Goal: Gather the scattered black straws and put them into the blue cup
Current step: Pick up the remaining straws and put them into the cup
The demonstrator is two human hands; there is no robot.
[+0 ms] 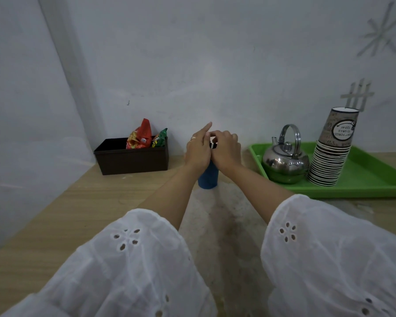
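Observation:
The blue cup (208,177) stands upright on the wooden table, near the wall. Both my hands are above its mouth and hide the rim. A small dark bundle of black straws (213,145) shows between the hands, with a white bit on it. My right hand (225,150) has its fingers curled around the straws' tops. My left hand (198,149) is pressed against the bundle from the left, its index finger pointing up toward the wall. How far the straws sit in the cup is hidden.
A dark brown box (133,159) with red and green snack packets stands to the left by the wall. A green tray (364,179) on the right holds a steel kettle (285,160) and a stack of paper cups (332,152). The wall is just behind.

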